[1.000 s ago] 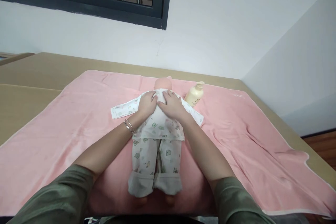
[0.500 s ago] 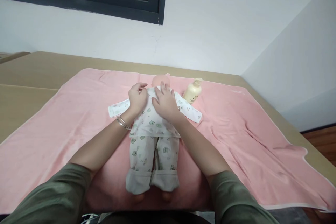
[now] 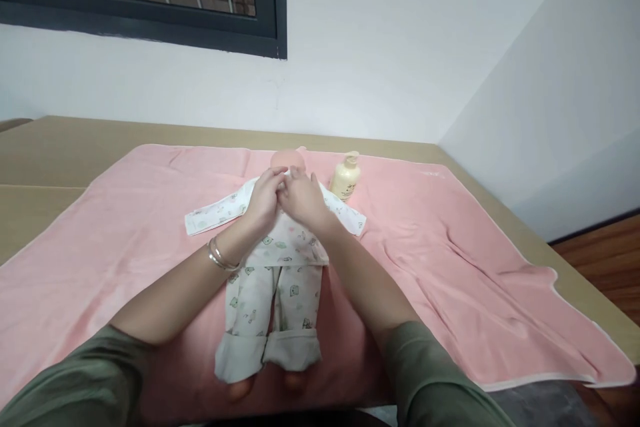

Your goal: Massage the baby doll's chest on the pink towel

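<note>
A baby doll lies on its back, its bald head toward the wall. It wears a white long-sleeved baby shirt printed with small animals, and matching pants with rolled-up cuffs. My left hand, a silver bracelet at its wrist, has curled fingers at the shirt's collar. Close against it, my right hand is bent over the same spot, its fingertips drawn in at the neckline. Both hands are closed on the shirt there; they cover the collar and the pinched cloth. The sleeves spread out to either side.
A cream pump bottle stands to the right of the doll's head. Beneath everything lies a pink blanket, wrinkled on the right, over a wooden table. Behind are a white wall and a dark-framed window.
My right hand, spread flat on the chest before, has moved in to the collar and its fingers have drawn together beside my left. The camera view has shifted slightly right.
</note>
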Available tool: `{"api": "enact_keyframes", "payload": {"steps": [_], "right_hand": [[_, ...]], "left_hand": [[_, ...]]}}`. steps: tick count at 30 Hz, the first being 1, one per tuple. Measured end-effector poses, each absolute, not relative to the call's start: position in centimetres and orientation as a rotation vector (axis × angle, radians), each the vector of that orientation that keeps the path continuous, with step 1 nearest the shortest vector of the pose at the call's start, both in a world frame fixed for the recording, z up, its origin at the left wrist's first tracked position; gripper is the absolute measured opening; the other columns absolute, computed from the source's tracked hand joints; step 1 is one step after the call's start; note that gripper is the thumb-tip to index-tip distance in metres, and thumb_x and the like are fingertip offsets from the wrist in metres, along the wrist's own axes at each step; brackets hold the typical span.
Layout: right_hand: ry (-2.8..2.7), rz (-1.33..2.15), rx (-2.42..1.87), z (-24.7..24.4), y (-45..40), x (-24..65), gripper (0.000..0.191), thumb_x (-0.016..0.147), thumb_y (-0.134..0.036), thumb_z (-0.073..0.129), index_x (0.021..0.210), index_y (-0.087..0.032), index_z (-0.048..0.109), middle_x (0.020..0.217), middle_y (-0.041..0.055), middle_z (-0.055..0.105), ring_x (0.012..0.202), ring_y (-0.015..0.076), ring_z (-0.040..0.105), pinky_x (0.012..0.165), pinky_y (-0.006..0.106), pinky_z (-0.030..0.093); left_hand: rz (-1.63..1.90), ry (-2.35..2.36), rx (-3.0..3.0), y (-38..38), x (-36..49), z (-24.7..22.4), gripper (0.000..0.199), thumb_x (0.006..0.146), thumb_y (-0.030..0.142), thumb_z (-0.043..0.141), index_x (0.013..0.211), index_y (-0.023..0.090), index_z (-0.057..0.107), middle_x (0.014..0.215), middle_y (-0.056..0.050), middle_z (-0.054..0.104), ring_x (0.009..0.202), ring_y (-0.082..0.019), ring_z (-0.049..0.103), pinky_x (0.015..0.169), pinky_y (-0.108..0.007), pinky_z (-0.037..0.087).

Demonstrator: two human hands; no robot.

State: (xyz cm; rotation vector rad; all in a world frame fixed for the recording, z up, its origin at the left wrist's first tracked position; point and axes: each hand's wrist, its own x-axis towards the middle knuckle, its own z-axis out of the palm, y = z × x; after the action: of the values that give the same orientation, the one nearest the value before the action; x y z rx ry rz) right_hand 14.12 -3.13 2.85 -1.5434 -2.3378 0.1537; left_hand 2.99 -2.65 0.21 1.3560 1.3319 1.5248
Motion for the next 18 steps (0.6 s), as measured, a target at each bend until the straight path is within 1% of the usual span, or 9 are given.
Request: {"api": "enact_keyframes", "payload": {"steps": [1, 2, 3, 6, 9, 11, 14, 16, 18], "right_hand": [[-2.297, 0.12, -1.538, 3.9, -2.9, 15.1, 0.05, 0.102, -0.024, 0.039, 0.145, -0.012, 0.062, 0.164, 0.0166, 0.048, 0.155, 0.0308, 0.043, 0.134, 0.054, 0.027], [-2.217, 0.075, -1.536, 5.1, -2.7, 16.3, 0.051, 0.102, -0.022, 0.036, 0.145, -0.013, 0.062, 0.166, 0.0147, 0.046, 0.156, 0.0282, 0.043, 0.135, 0.05, 0.026], [-2.13, 0.024, -1.527, 6.3, -2.5, 17.6, 0.055, 0.102, -0.021, 0.033, 0.15, -0.013, 0.057, 0.169, 0.013, 0.042, 0.159, 0.0261, 0.038, 0.135, 0.048, 0.025], [-1.883, -0.071, -1.655, 8.7, -2.1, 21.5, 0.062, 0.101, -0.022, 0.027, 0.16, -0.005, 0.042, 0.177, 0.0163, 0.021, 0.168, 0.0287, 0.016, 0.135, 0.053, 0.023], [-1.77, -0.031, -1.779, 8.9, -1.6, 23.8, 0.066, 0.103, -0.029, 0.034, 0.163, -0.001, 0.034, 0.178, 0.0214, 0.012, 0.169, 0.0343, 0.008, 0.136, 0.058, 0.018], [-1.832, 0.09, -1.803, 8.5, -1.3, 24.3, 0.066, 0.104, -0.033, 0.037, 0.162, 0.0, 0.035, 0.177, 0.0234, 0.014, 0.168, 0.0361, 0.01, 0.136, 0.06, 0.015], [-1.928, 0.243, -1.793, 8.0, -1.1, 24.4, 0.063, 0.108, -0.035, 0.032, 0.161, 0.0, 0.037, 0.174, 0.0231, 0.026, 0.166, 0.0343, 0.02, 0.136, 0.059, 0.017], [-1.944, 0.267, -1.801, 8.0, -1.2, 24.2, 0.063, 0.11, -0.036, 0.03, 0.162, -0.001, 0.034, 0.174, 0.0214, 0.029, 0.165, 0.0327, 0.023, 0.136, 0.059, 0.016], [-1.972, 0.262, -1.823, 8.1, -1.4, 24.1, 0.064, 0.111, -0.038, 0.032, 0.163, -0.002, 0.034, 0.174, 0.0207, 0.029, 0.166, 0.0322, 0.021, 0.137, 0.06, 0.014]], "left_hand": [[1.505, 1.233, 1.227, -2.4, 3.5, 0.9, 0.039, 0.092, 0.041, 0.043, 0.113, 0.018, 0.065, 0.129, -0.014, 0.073, 0.126, -0.024, 0.07, 0.11, -0.039, 0.059], [1.484, 1.144, 1.083, -2.0, 4.0, 1.8, 0.041, 0.094, 0.045, 0.04, 0.114, 0.018, 0.064, 0.131, -0.015, 0.072, 0.127, -0.025, 0.07, 0.11, -0.04, 0.059], [1.421, 1.068, 0.993, -1.5, 4.5, 2.8, 0.046, 0.097, 0.048, 0.035, 0.117, 0.018, 0.064, 0.132, -0.017, 0.072, 0.127, -0.026, 0.07, 0.109, -0.043, 0.06], [1.188, 0.86, 1.006, 0.4, 6.2, 5.8, 0.061, 0.102, 0.056, 0.024, 0.129, 0.018, 0.063, 0.132, -0.021, 0.071, 0.129, -0.031, 0.07, 0.106, -0.05, 0.061], [1.103, 0.748, 1.068, 2.1, 8.9, 7.7, 0.075, 0.102, 0.064, 0.019, 0.141, 0.014, 0.059, 0.135, -0.024, 0.067, 0.137, -0.033, 0.065, 0.109, -0.051, 0.06], [1.103, 0.706, 0.993, 2.8, 10.7, 8.3, 0.08, 0.102, 0.064, 0.016, 0.145, 0.009, 0.055, 0.138, -0.027, 0.064, 0.141, -0.034, 0.062, 0.111, -0.05, 0.059], [1.093, 0.661, 0.87, 3.3, 12.5, 8.6, 0.082, 0.103, 0.061, 0.012, 0.146, 0.003, 0.051, 0.138, -0.03, 0.062, 0.144, -0.037, 0.059, 0.11, -0.054, 0.059], [1.094, 0.665, 0.832, 3.6, 12.8, 8.6, 0.079, 0.104, 0.058, 0.013, 0.145, 0.002, 0.05, 0.137, -0.032, 0.062, 0.143, -0.039, 0.059, 0.108, -0.057, 0.06], [1.137, 0.712, 0.799, 3.9, 12.6, 8.4, 0.07, 0.105, 0.048, 0.014, 0.144, 0.002, 0.05, 0.135, -0.031, 0.063, 0.141, -0.037, 0.061, 0.106, -0.055, 0.062]]}}
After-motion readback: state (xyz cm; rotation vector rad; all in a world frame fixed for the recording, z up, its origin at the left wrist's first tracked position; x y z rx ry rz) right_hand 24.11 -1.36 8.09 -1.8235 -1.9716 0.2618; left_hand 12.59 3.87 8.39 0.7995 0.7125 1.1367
